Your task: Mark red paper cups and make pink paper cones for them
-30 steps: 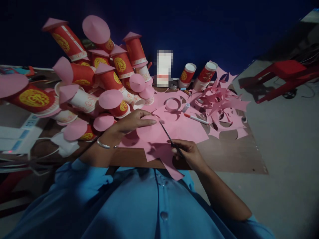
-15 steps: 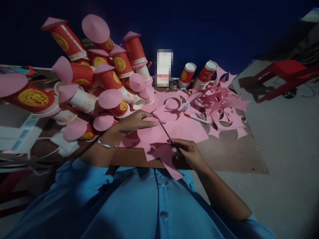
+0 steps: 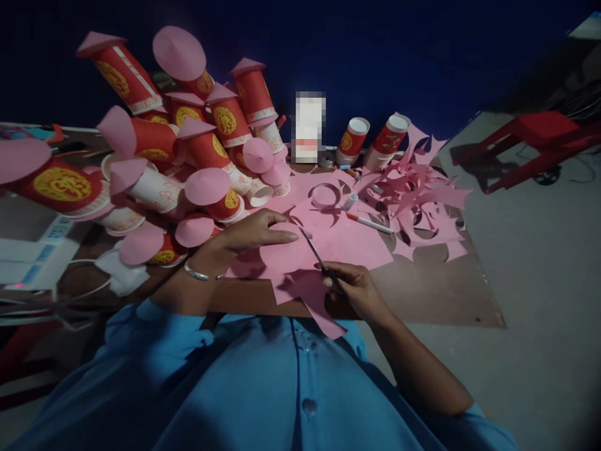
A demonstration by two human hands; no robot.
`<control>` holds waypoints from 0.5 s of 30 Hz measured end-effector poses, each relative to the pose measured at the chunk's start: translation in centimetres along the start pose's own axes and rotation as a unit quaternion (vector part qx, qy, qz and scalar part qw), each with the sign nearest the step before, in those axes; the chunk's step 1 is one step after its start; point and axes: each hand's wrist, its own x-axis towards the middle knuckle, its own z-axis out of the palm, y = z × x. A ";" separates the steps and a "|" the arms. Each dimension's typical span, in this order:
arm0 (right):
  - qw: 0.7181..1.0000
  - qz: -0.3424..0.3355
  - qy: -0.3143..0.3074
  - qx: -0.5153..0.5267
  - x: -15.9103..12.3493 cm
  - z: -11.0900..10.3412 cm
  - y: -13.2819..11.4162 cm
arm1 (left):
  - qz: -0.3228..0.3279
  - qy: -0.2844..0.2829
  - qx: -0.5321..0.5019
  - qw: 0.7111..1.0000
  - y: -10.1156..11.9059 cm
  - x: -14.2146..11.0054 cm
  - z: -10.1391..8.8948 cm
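Observation:
My left hand (image 3: 260, 228), a silver bangle on its wrist, pinches the upper edge of a rounded piece of pink paper (image 3: 280, 250) between thumb and fingers. In my right hand (image 3: 354, 285) is a pair of scissors (image 3: 317, 252), its dark handles inside my fingers. The blades point up and left, with their tips at the paper's right edge, close to my left thumb. Under both hands lie more pink paper sheets (image 3: 364, 245); one strip hangs over the table's front edge.
Red and white paper cups with pink cone tops (image 3: 206, 186) crowd the left side. A tape roll (image 3: 325, 196), a marker (image 3: 370, 223) and cut pink scraps (image 3: 422, 200) lie to the right. Two red cups (image 3: 353, 141) stand behind. A red stool (image 3: 539, 134) is on the floor at right.
My left hand and the rounded pink paper have shifted very slightly to the right. My right hand and the scissors look almost the same.

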 end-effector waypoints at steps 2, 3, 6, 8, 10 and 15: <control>1.000 -0.003 -0.001 -0.005 0.0 -0.1 0.0 | 0.003 0.011 -0.009 1.000 -0.2 0.0 0.1; 1.000 -0.006 -0.002 -0.006 0.0 -0.1 0.0 | 0.005 0.018 -0.015 1.000 -0.2 0.0 0.2; 1.000 -0.009 -0.004 -0.010 -0.1 -0.2 0.0 | 0.006 0.028 -0.026 0.999 -0.4 0.0 0.2; 1.000 -0.007 -0.001 -0.009 -0.1 -0.1 0.0 | 0.004 0.026 -0.024 0.999 -0.5 0.0 0.2; 1.000 -0.006 0.002 -0.005 -0.2 -0.1 0.0 | 0.001 0.025 -0.019 0.999 -0.5 0.0 0.2; 1.000 -0.009 0.001 -0.001 -0.3 0.0 0.1 | -0.006 0.017 -0.017 1.000 -0.5 0.0 0.1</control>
